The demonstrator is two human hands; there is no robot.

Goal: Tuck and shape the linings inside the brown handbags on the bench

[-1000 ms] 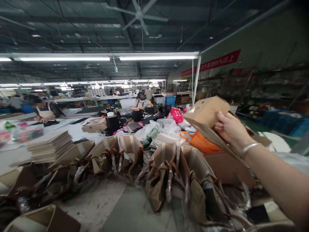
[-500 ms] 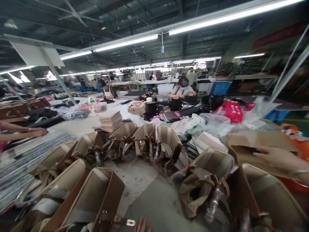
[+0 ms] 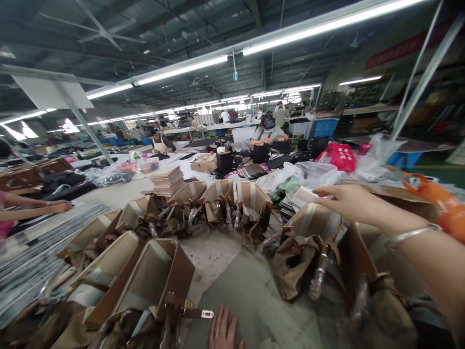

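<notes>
My left hand point(image 3: 223, 330) lies flat on the grey-green cloth point(image 3: 240, 291), fingers stretched out, beside a strap with a metal-slotted end point(image 3: 207, 314) on an unfinished brown bag point(image 3: 170, 271). My right hand point(image 3: 337, 198), a bangle at its wrist, reaches over the right-hand bags with its fingers extended. Its fingertips are at the stack of pale flat panels point(image 3: 303, 198); whether they touch it I cannot tell. Below that hand stands an open brown bag point(image 3: 312, 220) with a soft olive-brown part hanging at its front.
Several open bags point(image 3: 218, 189) curve around the cloth. A stack of tan boards point(image 3: 167, 180) stands behind them. To the right are a cardboard box point(image 3: 399, 196) and an orange bag point(image 3: 439, 203). A co-worker's hands point(image 3: 61, 207) rest at the left; others sit across the table.
My right hand has moved left from beside the cardboard box to the panel stack. My left hand shows more fully on the cloth. The view has shifted slightly.
</notes>
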